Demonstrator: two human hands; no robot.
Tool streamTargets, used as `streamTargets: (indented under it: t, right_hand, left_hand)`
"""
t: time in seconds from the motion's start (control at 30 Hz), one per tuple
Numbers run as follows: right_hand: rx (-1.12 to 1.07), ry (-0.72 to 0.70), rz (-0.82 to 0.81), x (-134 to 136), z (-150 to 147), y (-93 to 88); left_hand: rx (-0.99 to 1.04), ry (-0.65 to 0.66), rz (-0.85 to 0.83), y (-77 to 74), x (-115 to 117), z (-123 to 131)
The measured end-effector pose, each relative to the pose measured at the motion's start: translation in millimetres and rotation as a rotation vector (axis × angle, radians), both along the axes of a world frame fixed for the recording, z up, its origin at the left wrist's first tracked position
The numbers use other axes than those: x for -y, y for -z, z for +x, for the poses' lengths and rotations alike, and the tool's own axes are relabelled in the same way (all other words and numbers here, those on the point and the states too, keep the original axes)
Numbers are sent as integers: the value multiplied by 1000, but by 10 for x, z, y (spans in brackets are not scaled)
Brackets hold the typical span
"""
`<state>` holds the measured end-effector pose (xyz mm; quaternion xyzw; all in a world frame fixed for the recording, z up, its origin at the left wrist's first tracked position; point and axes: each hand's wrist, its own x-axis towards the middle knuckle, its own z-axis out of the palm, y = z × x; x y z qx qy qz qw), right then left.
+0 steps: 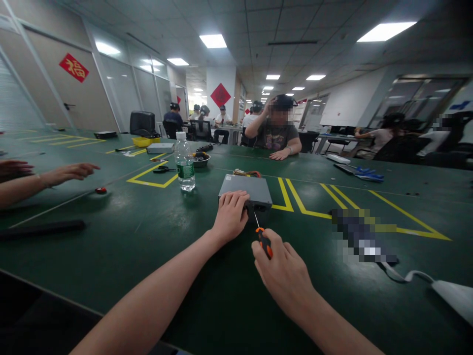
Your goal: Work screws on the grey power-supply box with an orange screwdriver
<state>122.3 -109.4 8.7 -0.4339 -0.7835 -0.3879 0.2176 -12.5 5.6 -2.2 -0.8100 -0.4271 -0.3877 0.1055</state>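
A grey metal computer power supply (254, 187) lies on the green table, its cables bunched at the far side. My left hand (232, 212) grips its near left corner, fingers over the top and thumb down by the front face. In my right hand (283, 266) is an orange and black screwdriver (264, 241), fingers wrapped round the handle. Its thin shaft points up and away at the front face, close to the socket. Whether the tip touches a screw is too small to tell.
A water bottle (185, 165) stands left of the power supply, with a metal bowl (201, 160) of items behind. A blurred dark object (364, 236) with a cable lies right. Another person's hand (76, 172) reaches in at left; a person (277, 130) sits opposite.
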Motion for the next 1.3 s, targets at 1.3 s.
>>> streamTargets:
  t: [1.3]
  right_hand:
    - [-65, -266, 41, -58, 59, -84]
  left_hand:
    - [32, -24, 6, 5, -14, 27]
